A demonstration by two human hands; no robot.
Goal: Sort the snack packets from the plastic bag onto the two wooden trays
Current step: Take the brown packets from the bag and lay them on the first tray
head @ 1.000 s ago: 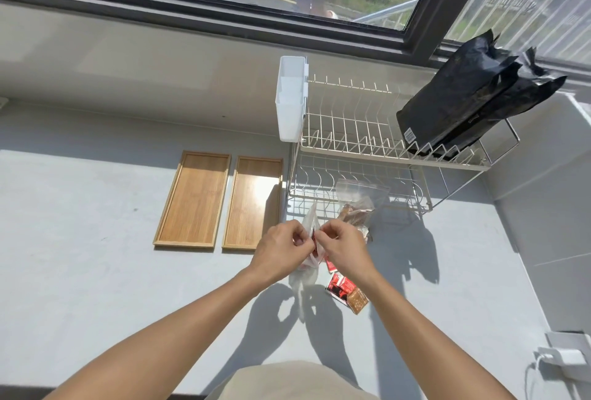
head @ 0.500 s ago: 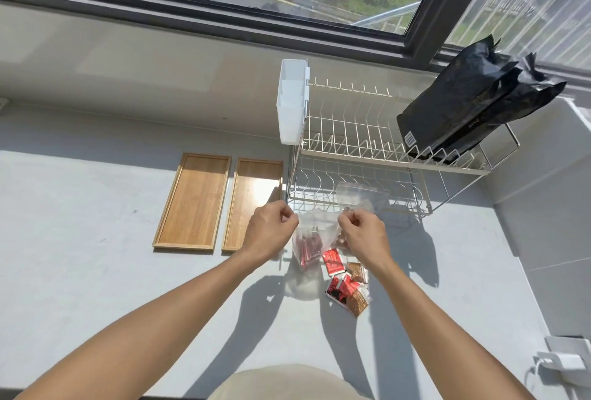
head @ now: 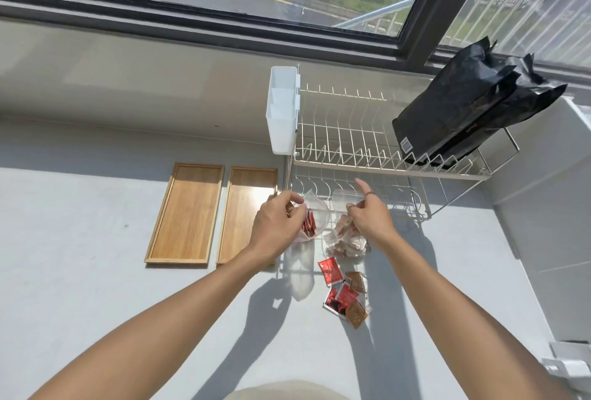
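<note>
Two hands, left [head: 277,226] and right [head: 371,220], each grip clamped on the plastic bag [head: 315,220], now hold it wider apart than a second ago, spilling more snack packets [head: 343,294] onto the table [head: 96,287] below.

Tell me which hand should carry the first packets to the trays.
Left, probably. The left hand already pinches the bag holding red packets and sits right beside the near tray. The right hand is farther away, gripping the brown packets.

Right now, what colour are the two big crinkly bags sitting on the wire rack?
Black. The two crinkly bags show clearly in the head view, on the white wire rack.
</note>
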